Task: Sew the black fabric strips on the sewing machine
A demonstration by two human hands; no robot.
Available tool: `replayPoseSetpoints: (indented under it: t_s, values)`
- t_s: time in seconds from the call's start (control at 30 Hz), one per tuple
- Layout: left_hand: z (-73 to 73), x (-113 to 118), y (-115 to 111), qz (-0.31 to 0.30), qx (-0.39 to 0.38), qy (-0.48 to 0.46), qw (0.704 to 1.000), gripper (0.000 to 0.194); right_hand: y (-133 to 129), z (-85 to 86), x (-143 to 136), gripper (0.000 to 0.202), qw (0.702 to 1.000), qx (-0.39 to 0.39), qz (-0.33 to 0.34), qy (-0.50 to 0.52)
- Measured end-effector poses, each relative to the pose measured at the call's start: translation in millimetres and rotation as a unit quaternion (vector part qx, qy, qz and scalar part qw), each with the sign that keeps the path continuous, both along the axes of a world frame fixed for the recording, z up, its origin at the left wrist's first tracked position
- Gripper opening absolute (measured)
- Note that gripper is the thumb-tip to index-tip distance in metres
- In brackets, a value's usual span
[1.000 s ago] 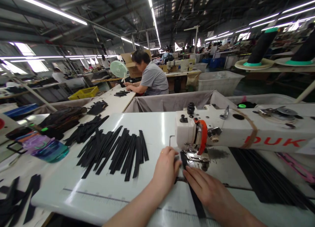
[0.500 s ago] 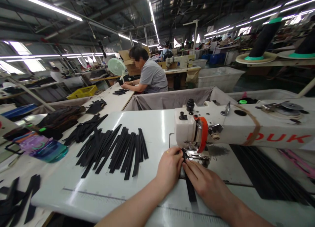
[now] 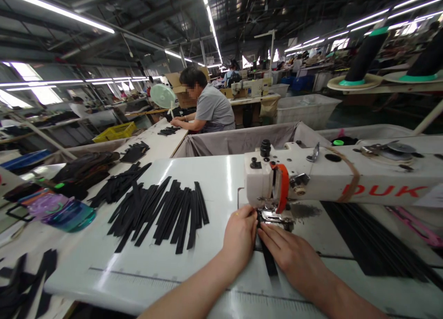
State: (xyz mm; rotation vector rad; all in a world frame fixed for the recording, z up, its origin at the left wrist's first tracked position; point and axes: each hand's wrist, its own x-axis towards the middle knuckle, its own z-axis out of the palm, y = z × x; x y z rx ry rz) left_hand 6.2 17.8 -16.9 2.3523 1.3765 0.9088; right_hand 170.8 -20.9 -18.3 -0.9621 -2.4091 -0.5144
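A black strip (image 3: pixel 269 260) runs from beneath my fingers toward me, its upper end at the metal foot area of a white sewing machine (image 3: pixel 311 174). My left hand (image 3: pixel 239 236) has its fingertips pressed together on the strip's upper end, just left of the metal plate (image 3: pixel 275 219). Beside it, my right hand (image 3: pixel 289 250) lies over the strip with its fingers close together, the tips nearly touching the left ones. The needle is hidden behind the machine head and its orange guard (image 3: pixel 283 188).
Black strips (image 3: pixel 173 213) lie in rows on the pale tabletop (image 3: pixel 138 296) at left. More long black pieces (image 3: pixel 370 245) are under the machine arm. A bottle (image 3: pixel 65 211) stands far left. A seated person (image 3: pixel 214 104) works beyond.
The view has shifted slightly. The near end of the black strip shows a little less below my hands. Both hands keep nearly the same place and grip.
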Motion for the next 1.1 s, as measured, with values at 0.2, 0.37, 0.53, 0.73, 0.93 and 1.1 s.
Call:
replayPoseSetpoints:
  t_s: [0.2,0.37,0.53,0.73,0.93,1.1]
  values:
    - [1.8,-1,-1,-0.011,-0.009,-0.033,0.999,0.021,2,6.1,3,0.041,0.999,-0.040,0.009,0.007]
    - [6.4,0,-1,-0.019,-0.025,-0.026,0.999,0.021,8,3.1,4,0.042,0.998,-0.064,0.001,-0.004]
    - [5.6,0,0,-0.026,-0.044,-0.044,0.998,0.022,7,4.6,17,0.038,0.990,-0.118,0.058,0.054]
    - [1.1,-1,0,-0.023,-0.054,-0.045,0.997,0.023,5,13.7,27,0.026,0.966,-0.203,0.123,0.107]
    - [3.9,-2,-2,-0.029,-0.070,-0.045,0.996,0.022,12,9.8,25,0.030,0.974,-0.179,0.098,0.097]
    - [4.6,-2,-2,-0.035,-0.064,-0.045,0.996,0.021,16,9.4,23,0.029,0.985,-0.156,0.047,0.047]
